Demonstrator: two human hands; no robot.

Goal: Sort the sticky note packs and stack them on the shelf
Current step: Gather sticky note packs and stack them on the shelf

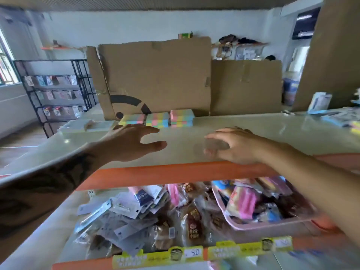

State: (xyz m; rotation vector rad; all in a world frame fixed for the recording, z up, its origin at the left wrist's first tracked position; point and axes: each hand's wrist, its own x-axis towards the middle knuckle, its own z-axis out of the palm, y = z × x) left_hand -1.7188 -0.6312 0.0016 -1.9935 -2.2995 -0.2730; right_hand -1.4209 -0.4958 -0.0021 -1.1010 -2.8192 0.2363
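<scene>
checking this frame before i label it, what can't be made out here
Head view only:
- Right hand: motion blur smears the fingers; whether it holds anything cannot be told.
- Sticky note packs: how many are stacked is unclear, too far and soft.
- Price tags: print blurred, only "50" reads.
- Lower shelf goods: back part hidden by the orange shelf edge; labels too blurred.
- Left hand: open, empty; its forearm is cut by the frame edge.

Three sticky note packs (156, 119) sit in a row at twelve o'clock on the shelf top (253, 131). Two hands, two cardboard sheets (155, 75), one pink basket (259, 224), two yellow price strips (202, 252).
</scene>
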